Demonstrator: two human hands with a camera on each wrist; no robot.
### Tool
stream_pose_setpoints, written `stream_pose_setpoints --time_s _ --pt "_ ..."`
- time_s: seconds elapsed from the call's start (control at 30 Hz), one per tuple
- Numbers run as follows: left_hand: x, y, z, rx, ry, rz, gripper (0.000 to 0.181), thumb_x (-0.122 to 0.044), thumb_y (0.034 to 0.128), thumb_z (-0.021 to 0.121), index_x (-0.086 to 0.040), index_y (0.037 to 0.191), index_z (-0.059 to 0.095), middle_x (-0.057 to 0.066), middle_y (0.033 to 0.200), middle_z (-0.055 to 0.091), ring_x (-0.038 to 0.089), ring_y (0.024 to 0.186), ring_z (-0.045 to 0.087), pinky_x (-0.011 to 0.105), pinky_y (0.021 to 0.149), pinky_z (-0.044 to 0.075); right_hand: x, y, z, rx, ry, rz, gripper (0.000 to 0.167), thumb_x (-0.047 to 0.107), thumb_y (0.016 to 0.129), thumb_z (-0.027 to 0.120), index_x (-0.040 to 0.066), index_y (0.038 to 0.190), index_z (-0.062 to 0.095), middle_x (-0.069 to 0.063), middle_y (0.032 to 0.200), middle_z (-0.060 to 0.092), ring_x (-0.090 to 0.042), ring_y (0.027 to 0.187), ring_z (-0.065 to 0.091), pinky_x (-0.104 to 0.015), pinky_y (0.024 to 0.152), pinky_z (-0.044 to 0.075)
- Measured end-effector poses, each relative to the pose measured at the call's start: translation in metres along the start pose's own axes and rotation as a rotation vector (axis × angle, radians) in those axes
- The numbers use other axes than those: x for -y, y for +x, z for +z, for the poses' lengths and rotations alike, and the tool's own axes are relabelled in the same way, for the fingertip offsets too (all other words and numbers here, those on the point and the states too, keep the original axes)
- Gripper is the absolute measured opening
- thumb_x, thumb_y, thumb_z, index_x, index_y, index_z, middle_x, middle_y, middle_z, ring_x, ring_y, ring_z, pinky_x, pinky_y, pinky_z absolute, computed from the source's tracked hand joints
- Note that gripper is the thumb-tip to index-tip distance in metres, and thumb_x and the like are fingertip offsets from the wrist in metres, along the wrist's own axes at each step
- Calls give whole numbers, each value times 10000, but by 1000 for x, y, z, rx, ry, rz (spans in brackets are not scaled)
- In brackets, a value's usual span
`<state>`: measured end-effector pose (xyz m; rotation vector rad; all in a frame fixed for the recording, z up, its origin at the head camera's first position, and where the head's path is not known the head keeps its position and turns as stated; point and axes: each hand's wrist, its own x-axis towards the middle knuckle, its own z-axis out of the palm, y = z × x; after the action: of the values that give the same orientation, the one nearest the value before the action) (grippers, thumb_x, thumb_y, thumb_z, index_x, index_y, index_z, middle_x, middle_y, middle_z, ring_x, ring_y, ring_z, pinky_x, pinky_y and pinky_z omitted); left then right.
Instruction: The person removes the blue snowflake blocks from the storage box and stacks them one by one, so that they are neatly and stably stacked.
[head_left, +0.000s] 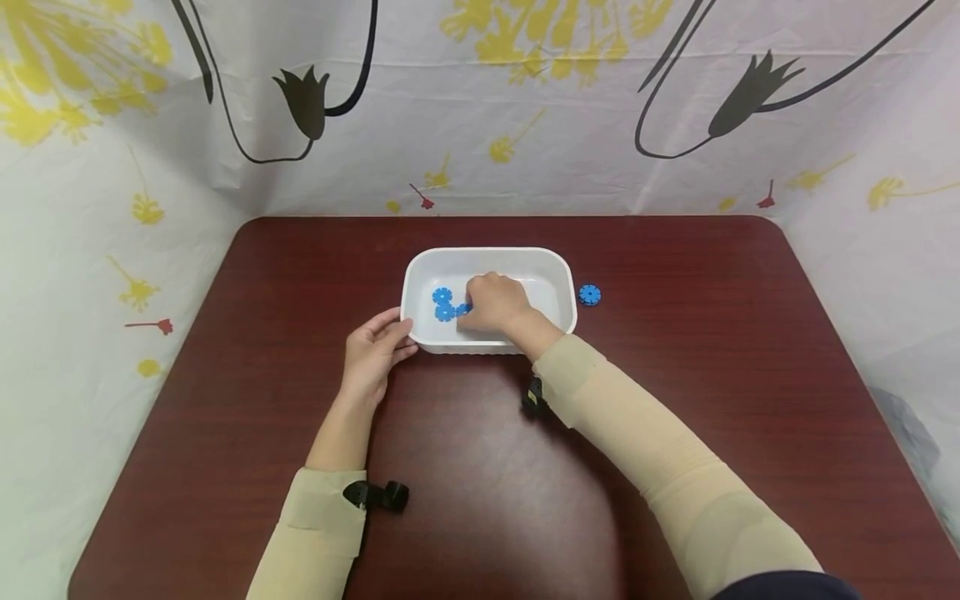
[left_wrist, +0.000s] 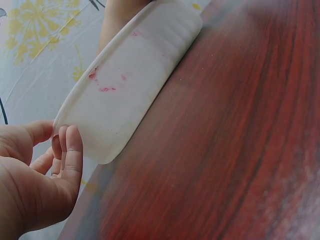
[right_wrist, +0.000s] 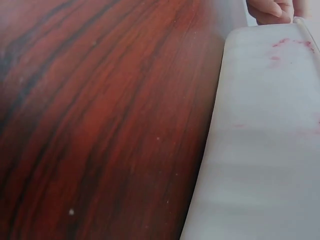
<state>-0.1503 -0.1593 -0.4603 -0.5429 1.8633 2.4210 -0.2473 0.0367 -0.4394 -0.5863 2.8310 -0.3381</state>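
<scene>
gripping the white plastic tray (head_left: 468,345) by its left rim, left hand (head_left: 369,357) pinched it | right hand (head_left: 498,302) curled inside, at blue slotted discs (head_left: 445,312) on its floor; any grasp hidden, could not tell | another blue slotted disc (head_left: 590,295) lay just right, on the reddish-brown tabletop (head_left: 690,333)

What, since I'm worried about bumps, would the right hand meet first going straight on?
Probably the blue discs just left of the right hand in the tray; depth is unclear, and it may already touch one.
</scene>
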Motion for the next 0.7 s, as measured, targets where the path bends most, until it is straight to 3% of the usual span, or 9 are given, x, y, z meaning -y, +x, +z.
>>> stream_pose_setpoints --time_s 0.23,0.47,0.7 --pt "-1 1 0 0 19 -7 411 -91 957 711 30 1334 602 180 1057 682 122 720 689 252 706 631 -2 -1 -2 15 10 -8 326 392 778 788 122 946 718 -30 913 661 -235 874 593 -433 771 549" --pt "-2 0 0 -2 16 -6 409 -82 957 709 32 1334 601 162 1035 684 116 708 686 252 703 631 -2 -2 -2 20 -20 -10 323 393 770 776 123 774 599 -45 819 593 -222 790 526 -390 677 502" --pt "-1 0 0 -4 23 -11 405 -86 960 706 36 1332 600 147 1019 687 111 705 685 248 703 630 -4 -5 -2 -4 -79 -12 344 414 755 764 125 779 580 -41 792 563 -210 764 510 -374 644 499"
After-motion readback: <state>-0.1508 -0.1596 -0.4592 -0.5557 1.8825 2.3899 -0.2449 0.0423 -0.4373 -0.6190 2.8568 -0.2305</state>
